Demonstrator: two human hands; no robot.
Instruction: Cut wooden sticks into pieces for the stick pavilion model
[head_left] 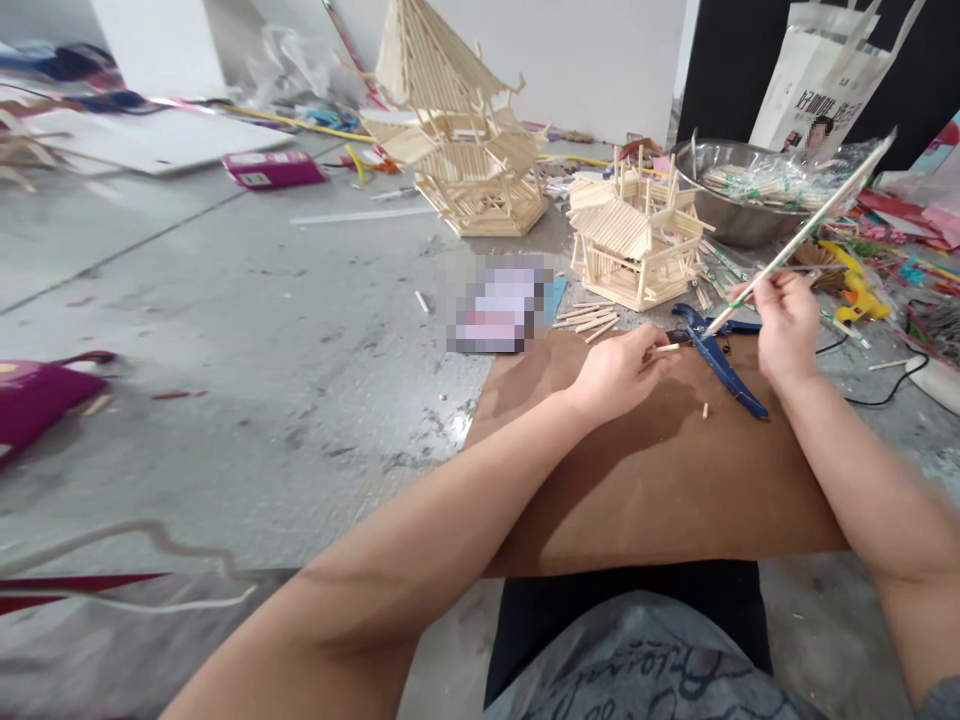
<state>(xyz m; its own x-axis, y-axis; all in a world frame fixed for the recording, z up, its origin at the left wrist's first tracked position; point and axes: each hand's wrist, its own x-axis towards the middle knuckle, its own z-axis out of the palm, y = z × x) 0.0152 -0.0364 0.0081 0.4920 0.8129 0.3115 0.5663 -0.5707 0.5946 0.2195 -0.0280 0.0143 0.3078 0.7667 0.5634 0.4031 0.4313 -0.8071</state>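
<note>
My right hand (787, 325) grips a long pale chopstick (817, 220) that slants up to the right, with a green-printed wrapper partly around it. Its lower end comes down by the blue-handled pliers (724, 370) lying on the brown board (600, 500). Closed around a short cut stick (666, 348) is my left hand (619, 372), left of the pliers. One small stick stub (705, 411) lies on the board below them. Several short cut sticks (592, 318) are gathered at the board's far edge.
Behind stand a small stick pavilion (637, 240) and a taller stick pagoda (472, 160). A steel bowl (742, 215) of wrapped sticks is at the back right, near a white bag (810, 90). A pixelated phone-like object (499, 310) lies left of the cut sticks.
</note>
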